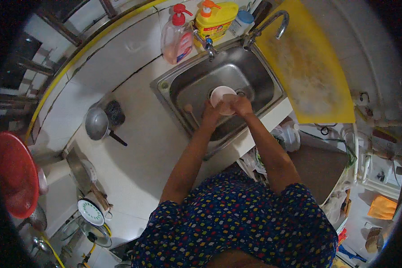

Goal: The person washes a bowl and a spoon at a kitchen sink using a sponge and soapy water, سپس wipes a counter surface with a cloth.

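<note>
A small pale pink bowl is held over the basin of a stainless steel sink. My left hand grips its near left side, and my right hand grips its right side. What looks like a second, translucent round dish overlaps the bowl between my hands; whether the two are separate pieces is hard to tell. Left of my hands, a wooden spoon lies inside the sink. Above the far edge are a small tap and a curved metal faucet. My fingertips are partly hidden.
Behind the sink stand a red-topped pump bottle, a yellow detergent bottle and a blue-capped bottle. On the left counter are a metal pan and a dark scouring pad. A red basin is far left.
</note>
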Available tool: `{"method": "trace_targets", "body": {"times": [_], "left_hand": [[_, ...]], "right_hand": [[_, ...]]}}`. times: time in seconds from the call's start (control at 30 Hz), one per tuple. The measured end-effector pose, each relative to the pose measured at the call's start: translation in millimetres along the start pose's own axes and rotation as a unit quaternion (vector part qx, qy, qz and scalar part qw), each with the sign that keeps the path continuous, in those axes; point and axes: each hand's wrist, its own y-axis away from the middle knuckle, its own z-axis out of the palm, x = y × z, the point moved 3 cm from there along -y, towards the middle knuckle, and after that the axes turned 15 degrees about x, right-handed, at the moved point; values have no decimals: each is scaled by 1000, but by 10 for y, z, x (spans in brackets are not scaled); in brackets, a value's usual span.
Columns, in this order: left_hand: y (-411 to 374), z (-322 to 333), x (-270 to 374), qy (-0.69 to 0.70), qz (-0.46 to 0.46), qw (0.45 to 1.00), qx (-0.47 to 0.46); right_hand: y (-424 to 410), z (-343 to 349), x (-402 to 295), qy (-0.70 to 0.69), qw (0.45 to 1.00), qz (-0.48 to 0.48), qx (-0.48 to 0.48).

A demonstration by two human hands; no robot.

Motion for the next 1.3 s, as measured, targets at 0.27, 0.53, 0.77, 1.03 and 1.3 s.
{"method": "trace_targets", "body": {"times": [0.27,0.53,0.77,1.03,1.3], "left_hand": [[-1035,-168,-962,242,-146,945,167],[-1283,9,-1489,158,-196,943,218],[-1397,-246,-1821,-119,-97,916,371],[-1333,-182,-1435,-315,73,861,393],[-1651,-183,-2019,159,105,889,416]], "right_hand": [[-195,529,248,210,976,42,-41],[-422,1683,1484,410,865,-275,-87],[-365,1970,1193,279,913,-218,-202],[-278,2697,1683,258,921,-291,-39],[-150,2318,891,23,992,-117,-47]]}}
